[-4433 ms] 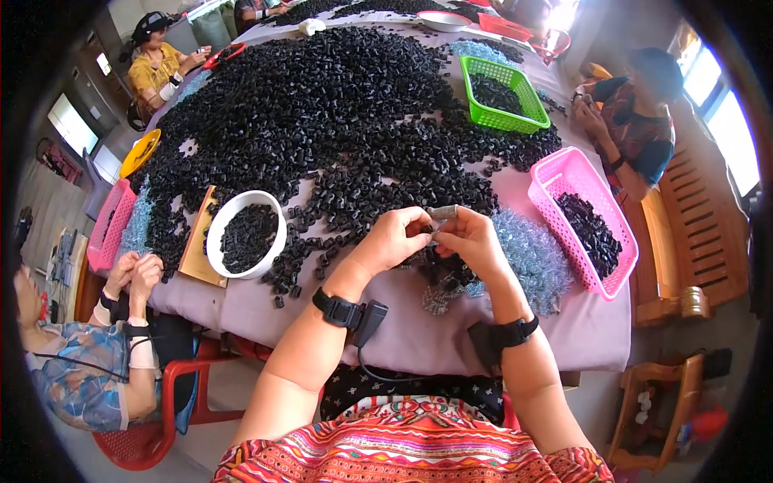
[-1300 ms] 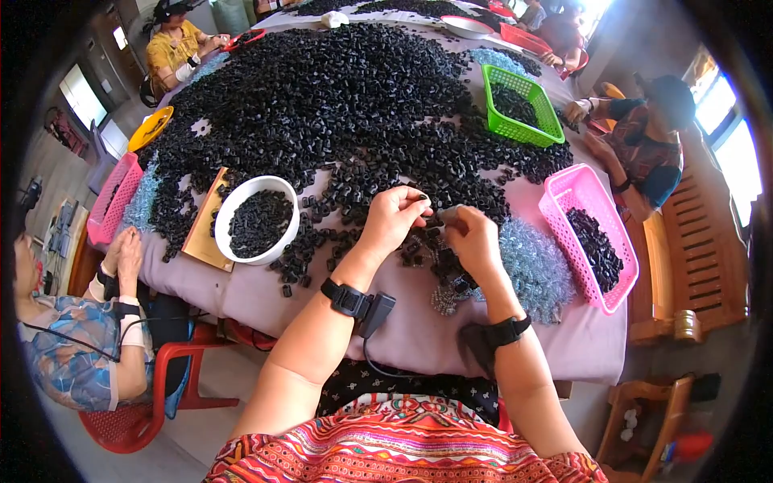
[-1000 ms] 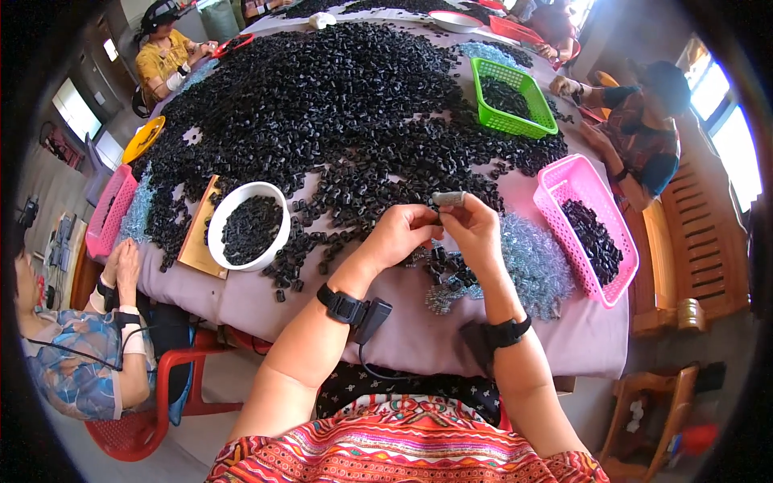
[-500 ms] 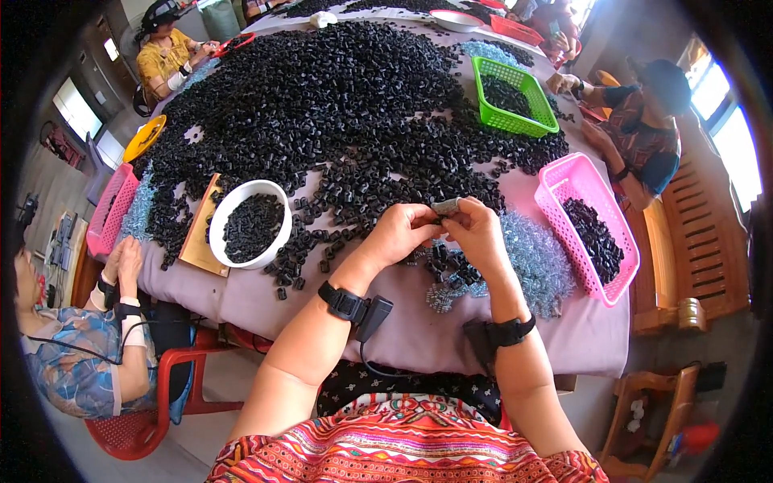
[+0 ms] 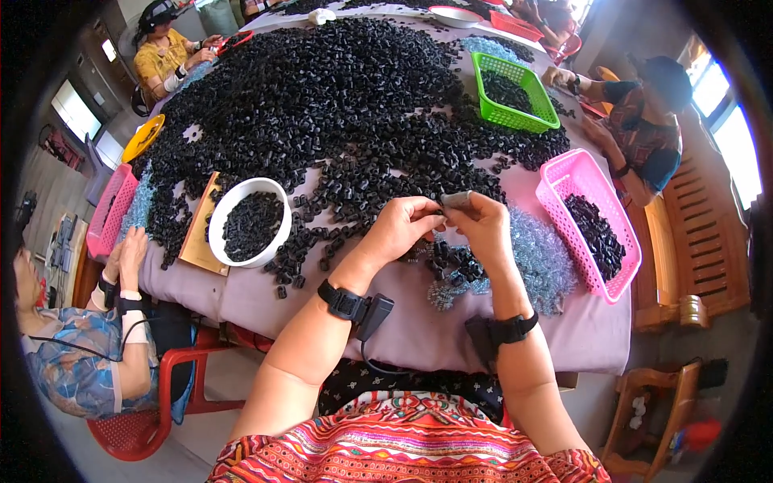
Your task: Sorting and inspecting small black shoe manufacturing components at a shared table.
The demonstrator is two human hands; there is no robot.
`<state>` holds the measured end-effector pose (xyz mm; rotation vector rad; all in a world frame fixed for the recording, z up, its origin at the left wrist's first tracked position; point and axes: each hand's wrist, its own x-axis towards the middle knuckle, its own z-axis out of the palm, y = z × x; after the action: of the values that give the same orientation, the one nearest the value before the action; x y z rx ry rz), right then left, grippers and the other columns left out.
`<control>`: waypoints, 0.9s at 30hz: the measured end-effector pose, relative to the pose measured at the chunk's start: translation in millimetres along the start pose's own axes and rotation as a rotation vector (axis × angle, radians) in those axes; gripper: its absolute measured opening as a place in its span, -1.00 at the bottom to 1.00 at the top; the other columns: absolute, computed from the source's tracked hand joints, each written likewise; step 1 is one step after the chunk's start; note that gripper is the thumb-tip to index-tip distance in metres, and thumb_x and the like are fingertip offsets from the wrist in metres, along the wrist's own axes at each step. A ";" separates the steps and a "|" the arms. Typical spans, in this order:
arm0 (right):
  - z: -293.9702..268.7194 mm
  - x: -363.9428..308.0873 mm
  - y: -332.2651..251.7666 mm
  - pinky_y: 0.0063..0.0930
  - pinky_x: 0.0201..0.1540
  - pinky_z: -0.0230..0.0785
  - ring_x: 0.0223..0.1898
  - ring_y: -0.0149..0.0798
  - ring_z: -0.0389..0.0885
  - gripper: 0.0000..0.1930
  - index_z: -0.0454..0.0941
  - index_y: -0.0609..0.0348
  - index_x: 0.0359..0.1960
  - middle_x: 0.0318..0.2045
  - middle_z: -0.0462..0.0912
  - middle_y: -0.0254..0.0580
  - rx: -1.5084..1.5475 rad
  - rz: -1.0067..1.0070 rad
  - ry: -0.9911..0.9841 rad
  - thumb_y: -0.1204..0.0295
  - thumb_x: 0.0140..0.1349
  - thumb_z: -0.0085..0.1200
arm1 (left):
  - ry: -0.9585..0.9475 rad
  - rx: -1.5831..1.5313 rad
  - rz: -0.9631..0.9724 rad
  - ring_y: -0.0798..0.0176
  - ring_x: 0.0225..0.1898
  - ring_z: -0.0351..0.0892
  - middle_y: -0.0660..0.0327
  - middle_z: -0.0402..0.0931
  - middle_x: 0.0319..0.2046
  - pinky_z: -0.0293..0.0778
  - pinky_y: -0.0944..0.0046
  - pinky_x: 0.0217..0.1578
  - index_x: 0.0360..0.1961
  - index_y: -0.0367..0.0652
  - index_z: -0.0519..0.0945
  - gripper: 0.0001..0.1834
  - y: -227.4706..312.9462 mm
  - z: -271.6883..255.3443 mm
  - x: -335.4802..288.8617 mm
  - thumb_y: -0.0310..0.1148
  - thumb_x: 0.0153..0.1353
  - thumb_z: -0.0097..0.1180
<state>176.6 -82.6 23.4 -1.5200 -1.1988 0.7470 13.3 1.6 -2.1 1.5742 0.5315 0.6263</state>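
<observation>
Both hands meet above the near edge of the table (image 5: 419, 338), just over the loose black pieces. The right hand (image 5: 483, 229) pinches a small grey piece (image 5: 456, 198) between thumb and forefinger, so that it sticks out leftward from the fingertips. The left hand (image 5: 400, 229) comes in from the other side with its fingers curled, fingertips closed right against the near end of the same piece; whether it grips the piece or only touches it is hard to tell. The piece sits between the two sets of fingertips, lifted clear of the table.

Under the hands lies a patch of clear bluish bits (image 5: 539, 258), and beyond them spreads a big heap of black pieces (image 5: 338, 88). A white bowl (image 5: 233, 201) with black pieces stands to the left, a pink basket (image 5: 576, 173) to the right, a green basket (image 5: 515, 117) farther off. Other people sit round the table.
</observation>
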 end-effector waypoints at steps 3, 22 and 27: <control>5.2 -3.2 -7.5 -0.58 -0.33 0.46 -0.40 -0.48 0.62 -0.83 0.66 0.31 -0.22 -0.45 0.70 -0.23 0.102 -0.026 0.101 0.55 0.15 0.21 | -0.019 -0.054 -0.053 0.43 -0.30 0.64 0.23 0.68 -0.28 0.58 0.42 -0.29 -0.09 -0.29 0.63 -0.80 -6.9 0.6 0.7 -0.44 0.30 0.15; 15.0 -7.2 -3.7 -0.50 -0.36 0.44 -0.43 -0.45 0.58 -0.78 0.66 0.24 -0.11 -0.47 0.67 -0.14 -0.152 -0.178 0.046 0.56 0.21 0.12 | 0.036 -0.071 -0.138 0.48 -0.38 0.61 0.25 0.68 -0.35 0.56 0.46 -0.36 -0.19 -0.27 0.67 -0.83 -4.0 2.8 -1.4 -0.40 0.30 0.16; 8.5 1.3 13.5 -0.53 -0.35 0.44 -0.40 -0.51 0.56 -0.81 0.66 0.28 -0.15 -0.44 0.69 -0.24 -0.043 -0.174 0.008 0.59 0.19 0.12 | -0.022 0.044 -0.079 0.46 -0.37 0.61 0.24 0.68 -0.33 0.55 0.44 -0.32 -0.13 -0.27 0.65 -0.81 -8.7 3.7 0.7 -0.39 0.33 0.13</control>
<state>173.5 -78.4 8.3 -1.4305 -1.3301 0.6023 16.5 0.1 -10.9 1.5919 0.5915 0.5400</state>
